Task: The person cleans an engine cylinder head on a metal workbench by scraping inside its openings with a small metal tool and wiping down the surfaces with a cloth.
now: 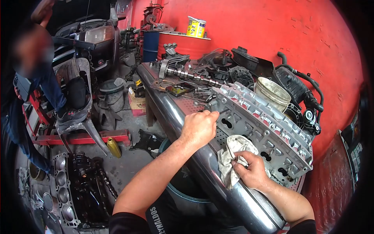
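A grey metal cylinder head (243, 124) lies on its side along the bench, its row of dark ports towards me. My left hand (199, 128) is closed in a fist at the head's left end. Whatever its fingers grip is hidden. Bunched in my right hand (252, 171) is a stained whitish rag (239, 150), with thumb and fingers pinched on it. The rag rests against the lower face of the head, near the bench's rounded metal edge (206, 165).
A camshaft (191, 76) with a gear lies further back, beside several wrenches (204, 93). A dirty whitish bucket (272, 93) and hoses (307, 84) stand behind the head. An engine block (62, 187) is on the floor at left. Another person (50, 85) is at far left.
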Available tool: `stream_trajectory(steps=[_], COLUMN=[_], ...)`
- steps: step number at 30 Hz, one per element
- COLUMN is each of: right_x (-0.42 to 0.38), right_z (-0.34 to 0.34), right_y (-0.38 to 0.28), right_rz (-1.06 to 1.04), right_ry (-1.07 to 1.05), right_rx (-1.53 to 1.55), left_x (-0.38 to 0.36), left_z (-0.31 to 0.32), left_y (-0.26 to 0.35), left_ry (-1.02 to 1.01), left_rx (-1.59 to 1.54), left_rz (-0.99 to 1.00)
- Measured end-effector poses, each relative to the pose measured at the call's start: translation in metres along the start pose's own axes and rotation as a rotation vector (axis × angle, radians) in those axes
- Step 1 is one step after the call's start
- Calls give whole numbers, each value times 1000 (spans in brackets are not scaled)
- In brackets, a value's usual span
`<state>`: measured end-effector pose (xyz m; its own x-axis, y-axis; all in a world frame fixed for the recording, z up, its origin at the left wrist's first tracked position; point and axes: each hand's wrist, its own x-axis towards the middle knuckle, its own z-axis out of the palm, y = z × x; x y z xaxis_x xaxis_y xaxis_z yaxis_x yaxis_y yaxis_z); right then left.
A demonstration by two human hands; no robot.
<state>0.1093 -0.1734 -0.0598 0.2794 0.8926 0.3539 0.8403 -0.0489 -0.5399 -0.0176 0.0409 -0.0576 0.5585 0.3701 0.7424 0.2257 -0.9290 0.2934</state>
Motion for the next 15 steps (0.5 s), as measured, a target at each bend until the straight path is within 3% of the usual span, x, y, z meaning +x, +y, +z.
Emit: stream_trajectory(steps=[2,12,15], right_x=[2,-1,-2], right_z=[0,4,5], right_y=[-1,13,12], right_rz=[10,-24,86], right_ry=[-1,43,145], right_rx=[1,56,230], left_x=[-1,-9,-6], left_z=[5,17,13], left_y=[2,12,13], left_ry=[46,136,87], left_rx=[117,-101,117], left_rz=[-20,-32,-80])
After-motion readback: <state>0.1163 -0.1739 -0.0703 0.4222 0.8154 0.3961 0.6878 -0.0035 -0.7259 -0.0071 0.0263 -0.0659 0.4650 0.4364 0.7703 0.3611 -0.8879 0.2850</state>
